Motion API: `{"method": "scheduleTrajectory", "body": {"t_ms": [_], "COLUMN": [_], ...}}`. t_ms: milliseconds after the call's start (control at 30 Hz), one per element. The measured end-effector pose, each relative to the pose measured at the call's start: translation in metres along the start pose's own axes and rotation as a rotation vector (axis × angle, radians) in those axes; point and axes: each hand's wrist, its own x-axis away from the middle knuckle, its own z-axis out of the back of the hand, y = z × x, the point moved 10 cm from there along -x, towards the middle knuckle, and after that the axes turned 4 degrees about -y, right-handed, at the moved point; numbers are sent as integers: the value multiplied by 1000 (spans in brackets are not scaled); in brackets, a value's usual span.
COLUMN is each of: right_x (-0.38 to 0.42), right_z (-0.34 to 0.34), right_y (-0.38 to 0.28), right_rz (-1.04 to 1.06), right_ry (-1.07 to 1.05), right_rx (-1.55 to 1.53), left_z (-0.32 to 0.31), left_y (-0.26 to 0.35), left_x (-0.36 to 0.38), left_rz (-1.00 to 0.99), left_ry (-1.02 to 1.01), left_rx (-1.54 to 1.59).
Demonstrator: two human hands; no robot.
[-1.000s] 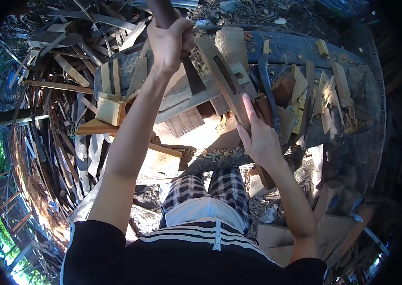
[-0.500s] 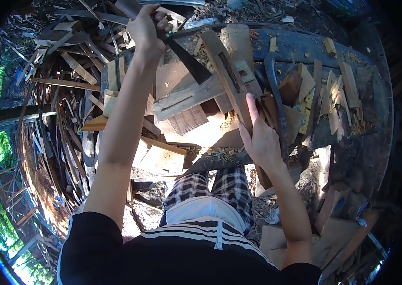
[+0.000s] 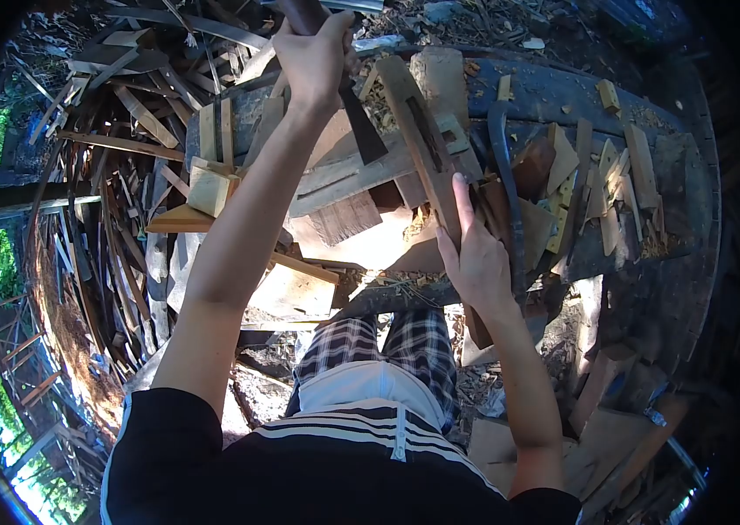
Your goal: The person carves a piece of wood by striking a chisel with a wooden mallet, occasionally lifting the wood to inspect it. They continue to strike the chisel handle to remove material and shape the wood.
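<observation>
My left hand (image 3: 313, 66) is raised at the top of the view, its fingers wrapped round a broad chisel (image 3: 363, 129). The dark, flat blade widens toward its end and slants down close to a slotted wooden bar (image 3: 424, 136). My right hand (image 3: 482, 262) grips the lower part of this bar, with the index finger stretched along it. A long slot runs through the bar's upper half. Beneath it lies a greyish board (image 3: 348, 184), also slotted, crossing at an angle. A short wood block (image 3: 345, 219) shows below that board.
A curved dark metal bar (image 3: 505, 166) lies right of my right hand. Wood offcuts (image 3: 619, 188) and chips cover the bench (image 3: 545, 83) on the right. Scrap strips (image 3: 116, 236) are heaped at left. A pale block (image 3: 295, 287) sits near my knees.
My left hand has moved right with the chisel, whose blade now points more steeply down. My right hand and the slotted bar have stayed nearly still.
</observation>
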Motion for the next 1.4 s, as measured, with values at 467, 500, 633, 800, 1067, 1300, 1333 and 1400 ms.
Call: {"method": "scheduleTrajectory", "body": {"t_ms": [467, 500, 633, 800, 1067, 1300, 1333, 1400], "right_x": [-1, 0, 0, 1, 0, 1, 1, 1], "right_z": [-2, 0, -1, 0, 1, 0, -1, 1], "right_y": [0, -2, -1, -2, -5, -5, -5, -7], "right_rz": [-34, 1, -9, 13, -7, 1, 4, 22], "right_ry": [-46, -1, -10, 11, 12, 33, 33, 54], "right_rx": [-5, 23, 35, 33, 50, 27, 28, 29], "left_z": [-6, -6, -8, -8, -7, -21, -23, -29], "left_y": [7, 7, 10, 10, 19, 29, 26, 31], "left_x": [12, 13, 17, 18, 23, 44, 44, 44], "left_rz": [-3, -2, 2, 2, -86, -149, -151, -282], "left_ry": [-39, -40, -61, -63, -73, -118, -116, -107], "left_rx": [8, 9, 26, 38, 89, -40, -40, -197]}}
